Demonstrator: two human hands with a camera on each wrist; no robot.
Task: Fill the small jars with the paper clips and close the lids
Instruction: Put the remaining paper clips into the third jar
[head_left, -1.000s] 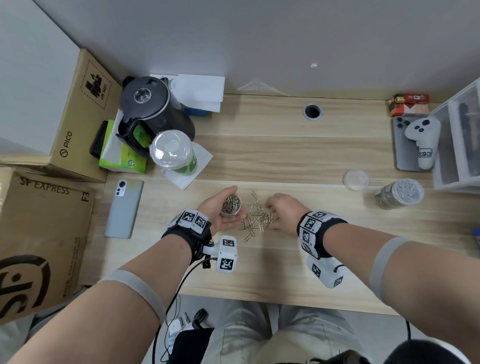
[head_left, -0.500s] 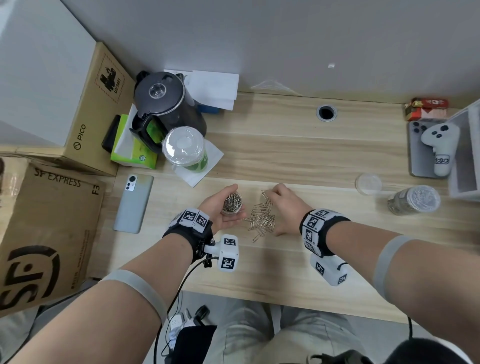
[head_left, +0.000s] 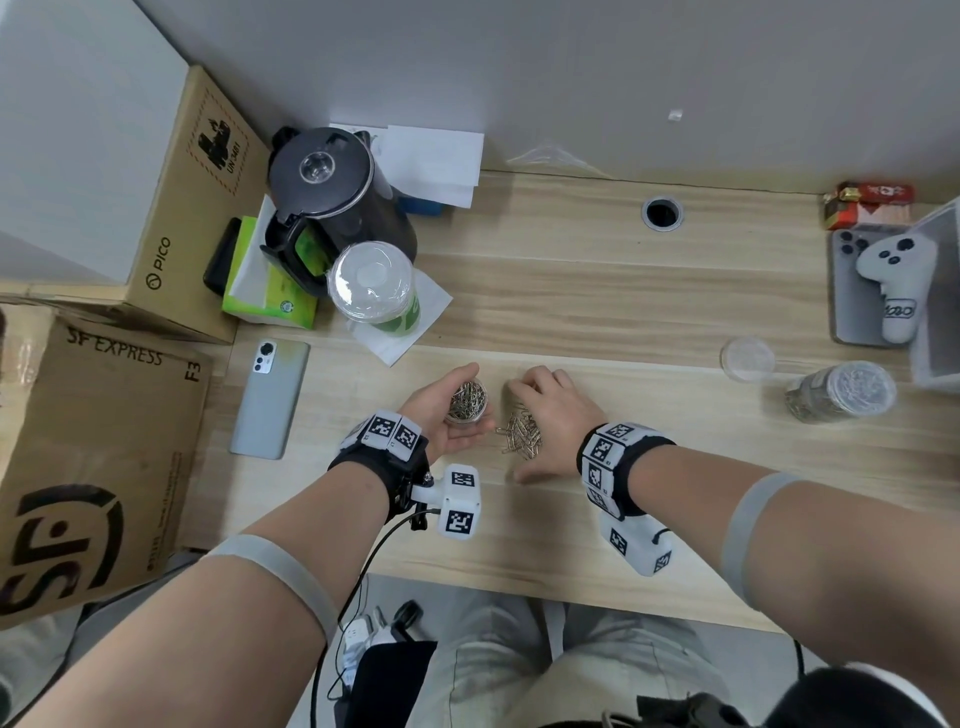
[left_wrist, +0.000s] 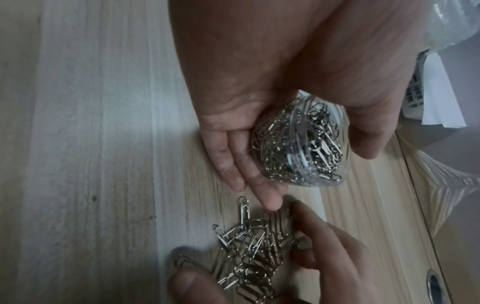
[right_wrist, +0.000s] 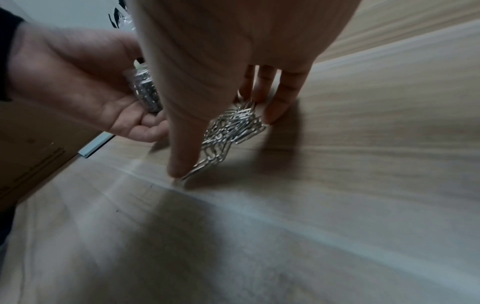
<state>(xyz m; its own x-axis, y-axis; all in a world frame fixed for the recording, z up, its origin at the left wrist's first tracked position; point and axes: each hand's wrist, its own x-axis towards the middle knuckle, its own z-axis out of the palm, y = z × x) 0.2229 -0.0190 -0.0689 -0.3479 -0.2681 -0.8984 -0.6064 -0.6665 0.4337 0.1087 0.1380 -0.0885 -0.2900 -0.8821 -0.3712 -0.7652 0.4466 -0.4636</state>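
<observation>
My left hand (head_left: 447, 415) grips a small clear jar (head_left: 467, 401) with no lid on, packed with paper clips, and holds it just above the desk; in the left wrist view the jar (left_wrist: 301, 144) lies between thumb and fingers. Just to its right a loose pile of paper clips (head_left: 522, 436) lies on the wood. My right hand (head_left: 545, 415) arches over that pile. In the right wrist view its thumb (right_wrist: 182, 156) and fingertips (right_wrist: 272, 115) press on the desk on either side of the clips (right_wrist: 231, 127). No clips are lifted.
A loose clear lid (head_left: 747, 358) and a second, lidded jar of clips (head_left: 841, 392) sit at the right. Kettle (head_left: 337, 197), lidded cup (head_left: 376, 291) and phone (head_left: 270, 397) are on the left, beside cardboard boxes (head_left: 104, 441). A white controller (head_left: 888, 280) is far right.
My right hand has uncurled from a loose fist beside the pile and now spans it, thumb on the near side. The left hand and jar have stayed in place.
</observation>
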